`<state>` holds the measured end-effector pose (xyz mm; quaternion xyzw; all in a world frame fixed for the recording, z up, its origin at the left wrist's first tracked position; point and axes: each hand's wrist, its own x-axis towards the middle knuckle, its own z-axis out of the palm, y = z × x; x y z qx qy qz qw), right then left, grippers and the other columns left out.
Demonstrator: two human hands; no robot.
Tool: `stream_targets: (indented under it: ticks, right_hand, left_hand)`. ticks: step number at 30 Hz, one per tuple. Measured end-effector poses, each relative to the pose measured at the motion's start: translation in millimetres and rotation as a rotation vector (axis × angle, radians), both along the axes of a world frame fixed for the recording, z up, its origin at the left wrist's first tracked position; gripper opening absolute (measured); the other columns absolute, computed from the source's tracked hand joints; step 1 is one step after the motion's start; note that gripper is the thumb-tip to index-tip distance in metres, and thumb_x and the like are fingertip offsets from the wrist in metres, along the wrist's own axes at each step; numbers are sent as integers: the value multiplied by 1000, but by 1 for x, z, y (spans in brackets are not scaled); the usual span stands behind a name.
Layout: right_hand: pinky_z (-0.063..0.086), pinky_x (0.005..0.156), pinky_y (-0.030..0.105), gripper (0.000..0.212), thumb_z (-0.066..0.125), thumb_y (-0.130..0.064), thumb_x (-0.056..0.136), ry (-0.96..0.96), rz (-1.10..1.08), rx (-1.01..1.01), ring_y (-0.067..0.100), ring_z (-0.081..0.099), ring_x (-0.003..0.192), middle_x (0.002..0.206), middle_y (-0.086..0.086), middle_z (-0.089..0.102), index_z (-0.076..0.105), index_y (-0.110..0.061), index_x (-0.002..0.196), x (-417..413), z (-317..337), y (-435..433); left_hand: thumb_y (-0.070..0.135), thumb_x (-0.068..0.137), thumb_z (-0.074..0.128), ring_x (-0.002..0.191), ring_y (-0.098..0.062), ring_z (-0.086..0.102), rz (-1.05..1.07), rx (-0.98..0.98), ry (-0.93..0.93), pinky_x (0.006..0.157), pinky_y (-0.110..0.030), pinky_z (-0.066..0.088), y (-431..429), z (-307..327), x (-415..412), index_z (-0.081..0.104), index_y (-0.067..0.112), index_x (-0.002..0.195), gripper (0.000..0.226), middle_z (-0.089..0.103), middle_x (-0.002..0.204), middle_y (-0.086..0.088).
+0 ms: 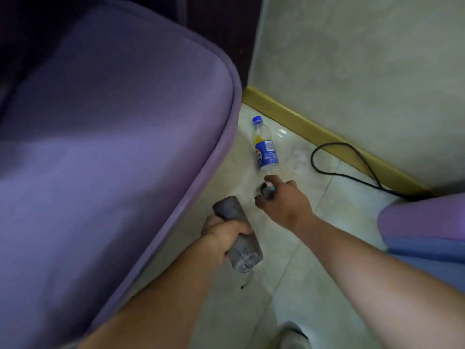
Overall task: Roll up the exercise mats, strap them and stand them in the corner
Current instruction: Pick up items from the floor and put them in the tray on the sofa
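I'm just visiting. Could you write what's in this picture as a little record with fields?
Left hand: grips a grey roll
Right hand: pinches a small dark object, unclear what
Floor: pale tiles
On floor: plastic bottle with blue cap, lying down; black cable by the baseboard
Left side: purple cushion

A: The grey roll in the left hand?
B: Matt, rough cloth; the sofa left of it, soft matt fabric.
A: Beyond the right hand?
B: Clear plastic bottle, glossy label, on smooth shiny tiles.
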<state>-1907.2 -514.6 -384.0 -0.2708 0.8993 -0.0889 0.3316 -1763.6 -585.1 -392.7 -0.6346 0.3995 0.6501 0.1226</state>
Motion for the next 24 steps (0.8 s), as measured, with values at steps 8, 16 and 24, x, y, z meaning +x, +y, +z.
stream_targets:
  ticks: [8, 16, 24]
  right_hand:
    - [45, 89, 28, 58, 78, -40, 71, 17, -196, -176, 26, 61, 103, 114, 5, 55, 57, -38, 125, -4, 276, 27]
    - [50, 94, 34, 70, 73, -61, 55, -20, -164, -352, 18, 62, 100, 115, 2, 60, 54, -45, 121, 102, 587, 16]
    - [47, 93, 27, 56, 87, -37, 62, -13, -26, -507, 17, 60, 97, 117, 4, 48, 55, -36, 107, 270, 768, -37]
  left_hand:
    - [19, 46, 94, 76, -25, 75, -28, 2, 179, 64, -35, 61, 11, 262, -1, 67, 11, 99, 61, 76, 90, -8]
    - [18, 50, 96, 86, -29, 74, 69, -143, 296, 74, -49, 63, -34, 575, 113, 64, 11, 108, 67, 74, 100, -10]
    - [5, 73, 82, 62, -17, 72, 130, -285, 422, 49, -24, 52, -80, 749, 325, 65, 5, 110, 41, 75, 91, -9]
